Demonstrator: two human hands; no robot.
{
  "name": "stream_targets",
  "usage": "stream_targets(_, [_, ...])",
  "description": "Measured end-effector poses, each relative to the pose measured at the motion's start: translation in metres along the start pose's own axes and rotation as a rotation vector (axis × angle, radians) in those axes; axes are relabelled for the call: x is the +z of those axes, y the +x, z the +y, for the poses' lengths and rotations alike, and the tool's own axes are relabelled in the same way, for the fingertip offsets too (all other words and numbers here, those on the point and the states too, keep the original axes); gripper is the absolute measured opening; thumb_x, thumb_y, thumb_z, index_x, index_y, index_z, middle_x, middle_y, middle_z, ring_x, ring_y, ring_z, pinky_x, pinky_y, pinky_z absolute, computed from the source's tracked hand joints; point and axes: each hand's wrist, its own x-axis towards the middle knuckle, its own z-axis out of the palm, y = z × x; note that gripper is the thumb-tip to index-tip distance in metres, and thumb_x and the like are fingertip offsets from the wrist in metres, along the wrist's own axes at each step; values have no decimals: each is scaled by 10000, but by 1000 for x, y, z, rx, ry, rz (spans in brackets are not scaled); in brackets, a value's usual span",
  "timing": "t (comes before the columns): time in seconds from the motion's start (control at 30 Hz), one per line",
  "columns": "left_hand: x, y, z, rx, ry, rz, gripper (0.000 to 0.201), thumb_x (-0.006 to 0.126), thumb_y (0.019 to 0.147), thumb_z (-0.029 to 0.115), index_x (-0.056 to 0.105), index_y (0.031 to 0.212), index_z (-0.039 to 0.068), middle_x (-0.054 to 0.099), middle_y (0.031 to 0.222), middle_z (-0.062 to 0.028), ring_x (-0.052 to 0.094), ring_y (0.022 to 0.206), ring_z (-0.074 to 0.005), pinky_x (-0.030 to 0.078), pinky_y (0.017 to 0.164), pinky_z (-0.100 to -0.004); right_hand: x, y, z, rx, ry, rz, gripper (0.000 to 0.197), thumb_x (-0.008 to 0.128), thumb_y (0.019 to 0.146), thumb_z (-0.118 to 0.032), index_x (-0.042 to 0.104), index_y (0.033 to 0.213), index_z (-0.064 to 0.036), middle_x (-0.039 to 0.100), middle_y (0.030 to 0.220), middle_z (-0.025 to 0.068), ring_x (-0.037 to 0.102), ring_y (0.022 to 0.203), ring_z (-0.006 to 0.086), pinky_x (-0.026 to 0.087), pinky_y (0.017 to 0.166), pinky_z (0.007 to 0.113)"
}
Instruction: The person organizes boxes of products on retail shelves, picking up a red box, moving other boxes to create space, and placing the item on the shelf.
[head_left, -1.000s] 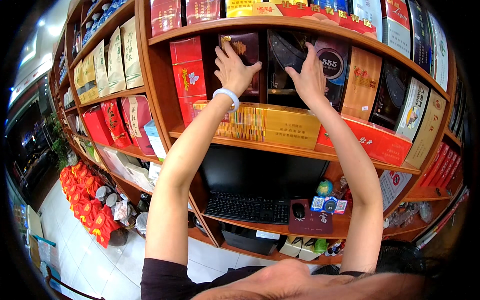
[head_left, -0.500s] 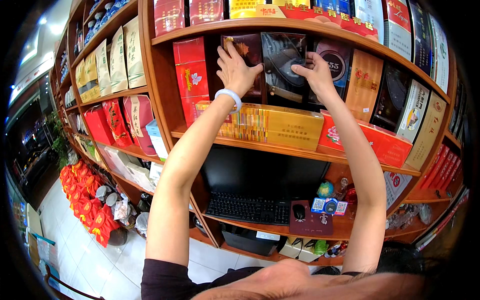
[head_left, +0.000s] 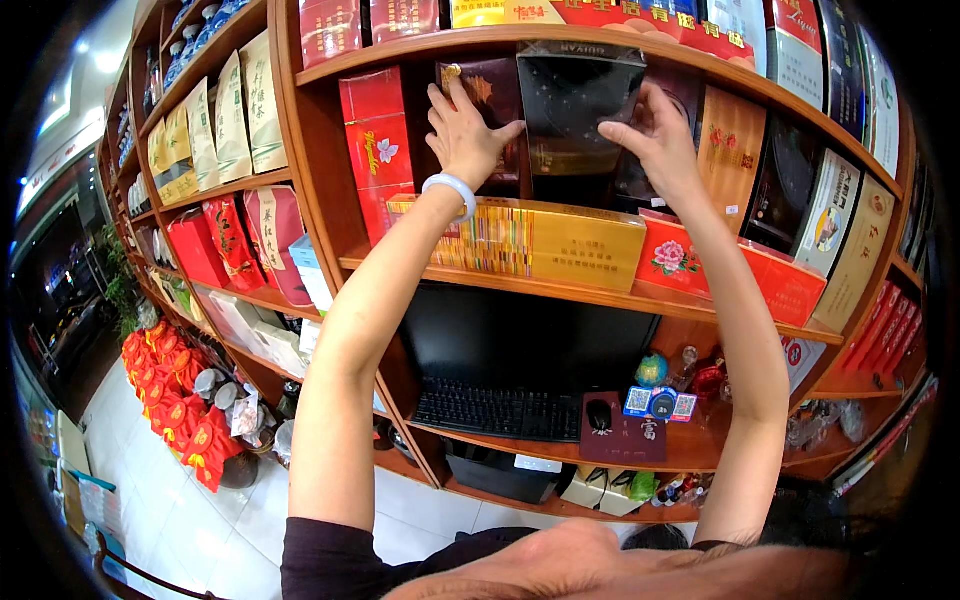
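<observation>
On a wooden shelf, a glossy black box (head_left: 578, 115) leans out from the row, its top face showing. My right hand (head_left: 662, 140) grips its right edge between thumb and fingers. To its left stands a dark maroon box (head_left: 510, 90) with a gold emblem. My left hand (head_left: 468, 135), with a pale bangle at the wrist, rests its spread fingers against that maroon box, its thumb pointing toward the black one. In front, a long gold box (head_left: 590, 248) lies along the shelf edge. Behind my right hand, another dark box is partly hidden.
A red box (head_left: 373, 150) stands at the left end of this shelf; a copper-coloured box (head_left: 728, 165) stands to the right. A long red box (head_left: 690, 262) lies at the front edge. Below are a monitor (head_left: 520, 335), a keyboard (head_left: 495, 408) and a mouse (head_left: 599, 414).
The black box has come forward and tilted out of the row, showing its top and covering more of the dark box beside it. My right hand has shifted right with it; my left hand barely moved.
</observation>
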Motion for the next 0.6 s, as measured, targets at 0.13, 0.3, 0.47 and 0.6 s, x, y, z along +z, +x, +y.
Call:
stream_targets(0.13, [1, 0, -4, 33, -3, 21, 988, 766, 627, 413, 202, 1331, 11, 165, 1390, -275, 310, 1196, -447, 341, 883, -549, -10, -2, -34, -199, -57, 49, 442, 715, 735, -178, 521, 1088, 3, 612, 926, 79, 588, 834, 130, 475, 750, 266])
stream_targets(0.3, [2, -2, -9, 43, 17, 59, 961, 757, 627, 439, 237, 1305, -2, 181, 1374, -282, 323, 1182, -450, 348, 879, -544, -24, -12, -76, -177, -50, 49, 354, 664, 773, -29, 497, 1082, 17, 598, 1002, 81, 564, 932, 145, 449, 839, 261])
stream_targets(0.47, [-3, -2, -8, 82, -13, 92, 952, 744, 637, 458, 250, 1304, -10, 192, 1370, -287, 319, 1185, -451, 319, 915, -534, -50, -16, -98, -294, -72, 164, 322, 677, 780, -53, 529, 1064, -16, 604, 993, 52, 563, 923, 129, 434, 841, 242])
stream_targets(0.6, [-8, 1, -15, 184, -213, 242, 838, 708, 682, 447, 343, 1250, -48, 271, 1335, -291, 346, 1179, -430, 298, 976, -455, -52, -20, -112, -405, -235, 406, 471, 672, 798, -188, 463, 1172, 7, 579, 1070, 95, 562, 984, 195, 428, 889, 297])
